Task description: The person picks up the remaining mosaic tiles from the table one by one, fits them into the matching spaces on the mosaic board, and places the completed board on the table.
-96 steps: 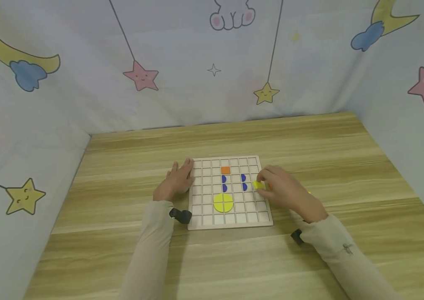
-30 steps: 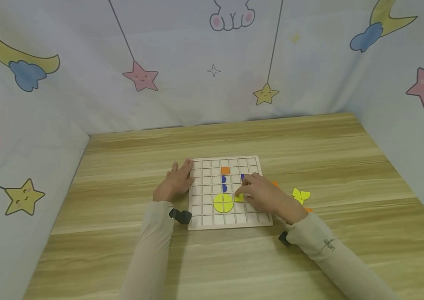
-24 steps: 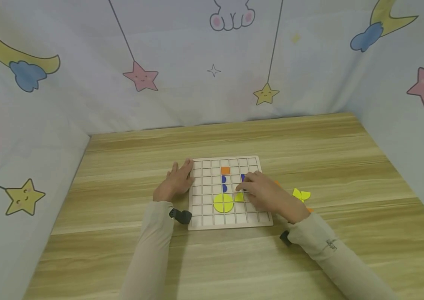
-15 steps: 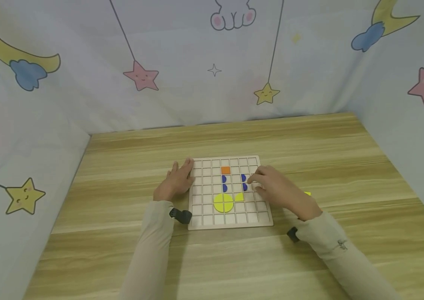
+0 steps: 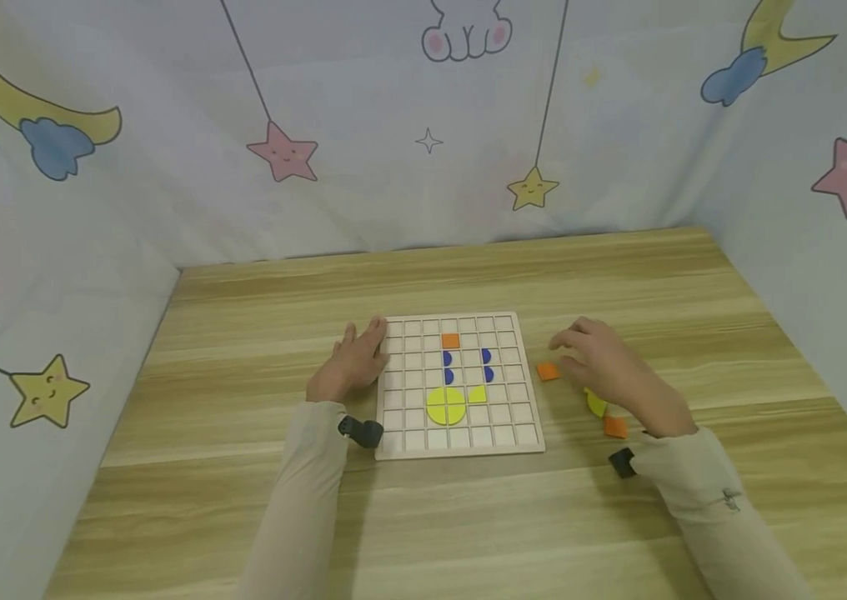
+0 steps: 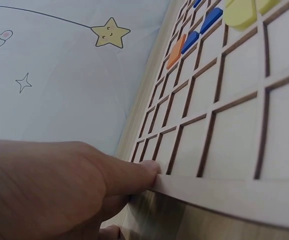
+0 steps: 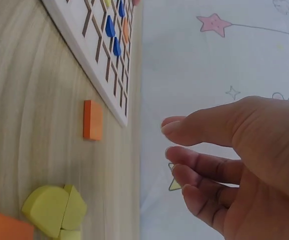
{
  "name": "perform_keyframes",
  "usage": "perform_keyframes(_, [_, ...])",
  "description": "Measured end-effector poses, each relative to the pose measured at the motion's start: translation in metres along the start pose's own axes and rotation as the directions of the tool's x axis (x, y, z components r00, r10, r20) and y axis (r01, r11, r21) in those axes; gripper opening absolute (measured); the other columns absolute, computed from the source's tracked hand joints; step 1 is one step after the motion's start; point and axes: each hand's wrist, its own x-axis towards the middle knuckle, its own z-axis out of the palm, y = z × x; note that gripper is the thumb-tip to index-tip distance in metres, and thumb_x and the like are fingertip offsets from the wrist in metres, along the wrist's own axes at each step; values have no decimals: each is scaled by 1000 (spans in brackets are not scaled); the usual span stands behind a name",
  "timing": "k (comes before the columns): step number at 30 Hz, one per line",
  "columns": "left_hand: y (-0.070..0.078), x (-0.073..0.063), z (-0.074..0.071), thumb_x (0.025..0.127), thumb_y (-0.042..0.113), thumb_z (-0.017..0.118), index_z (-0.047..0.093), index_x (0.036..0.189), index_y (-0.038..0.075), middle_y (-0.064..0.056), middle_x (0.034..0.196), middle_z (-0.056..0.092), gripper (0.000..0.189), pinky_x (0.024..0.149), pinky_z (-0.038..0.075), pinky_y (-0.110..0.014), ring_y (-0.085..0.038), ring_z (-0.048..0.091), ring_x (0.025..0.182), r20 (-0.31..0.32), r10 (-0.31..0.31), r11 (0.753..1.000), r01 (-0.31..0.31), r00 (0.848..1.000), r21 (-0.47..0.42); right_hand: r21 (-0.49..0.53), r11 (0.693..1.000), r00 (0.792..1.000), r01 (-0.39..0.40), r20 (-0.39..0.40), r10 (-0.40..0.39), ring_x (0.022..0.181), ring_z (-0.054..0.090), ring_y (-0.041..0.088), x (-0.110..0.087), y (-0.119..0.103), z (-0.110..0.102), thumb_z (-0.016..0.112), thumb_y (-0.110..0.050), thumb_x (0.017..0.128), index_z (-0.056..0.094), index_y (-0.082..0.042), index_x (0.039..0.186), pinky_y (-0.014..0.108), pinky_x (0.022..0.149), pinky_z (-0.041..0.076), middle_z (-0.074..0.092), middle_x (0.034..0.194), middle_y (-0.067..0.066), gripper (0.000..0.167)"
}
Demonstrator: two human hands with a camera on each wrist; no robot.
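Observation:
A wooden grid board lies flat on the table. My left hand rests at its left edge, a fingertip touching the rim in the left wrist view. In the cells sit an orange square, several blue half-circles, a yellow circle made of quarter pieces and a single yellow quarter piece. My right hand hovers right of the board with nothing between its loosely bent fingers. Below it lie loose yellow pieces, partly hidden in the head view.
Right of the board are a loose orange square and another orange square nearer the person. Patterned cloth walls stand behind and beside the wood-grain table.
The right hand carried a yellow quarter piece to the board and left it in a cell right of the yellow circle. It then moved away to the right. The left hand stayed put.

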Motion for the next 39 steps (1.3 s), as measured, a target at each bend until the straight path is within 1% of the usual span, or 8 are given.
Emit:
perform_keyframes(7, [1,0,0,104,23,36,2,155,12,-6,162,-4,63,116,-2,-61,-41,-14,145,-4,3,1000,-3,1000,2,-16,996,994,-89,58,90,99,56,35,-11,11,-1,63,-1,87,66,1,109,47,82,51,59,104,18,22])
perform_keyframes(11, [1,0,1,104,22,37,2,155,12,-6,162,-4,63,116,-2,-61,-40,-15,145,-3,1,1000,-1,1000,-9,-48,986,980,-161,113,165,96,57,37,-18,17,-1,59,1,87,66,2,107,48,80,51,60,102,20,22])
perform_keyframes(14, [2,0,1,103,22,37,3,155,12,-6,162,-4,63,116,-2,-61,-40,-15,145,-1,-1,1000,1,1000,-16,-70,980,970,-184,150,193,95,57,38,-23,23,1,60,4,84,67,2,105,49,80,51,62,101,20,22])
perform_keyframes(20, [2,-1,0,104,23,37,2,155,12,-6,162,-4,63,116,-3,-60,-40,-15,145,-3,-2,1000,2,1000,-15,-58,978,962,-201,178,209,99,56,39,-30,32,2,67,4,79,67,-1,105,52,82,49,63,105,21,26])
perform_keyframes(24, [0,0,0,104,23,36,2,155,12,-6,162,-4,63,116,-3,-60,-40,-15,145,-4,-5,1000,5,1000,-9,-33,980,966,-195,168,198,97,56,38,-33,33,2,69,-1,79,66,-1,104,52,81,48,62,104,22,25])
perform_keyframes(30, [1,0,0,103,22,37,3,155,12,-6,162,-4,63,116,-2,-61,-40,-15,145,-5,-6,1000,6,1000,-12,-15,984,972,-175,155,175,94,55,34,-33,35,5,72,-5,79,67,-2,103,49,79,49,62,102,18,25])
perform_keyframes(33, [1,-1,0,104,22,37,3,155,12,-6,162,-4,62,116,-2,-61,-40,-14,145,-7,-6,1000,6,1000,-9,-9,985,973,-173,153,172,94,55,34,-33,35,6,72,-6,80,66,-2,103,49,79,49,62,102,18,25])
perform_keyframes(39, [2,-1,0,104,22,36,3,155,12,-7,162,-4,62,116,-3,-61,-40,-15,145,-4,1,1000,-1,1000,-18,6,982,973,-189,137,186,103,54,40,-34,37,10,69,-10,84,66,-4,109,57,85,46,61,111,23,25])
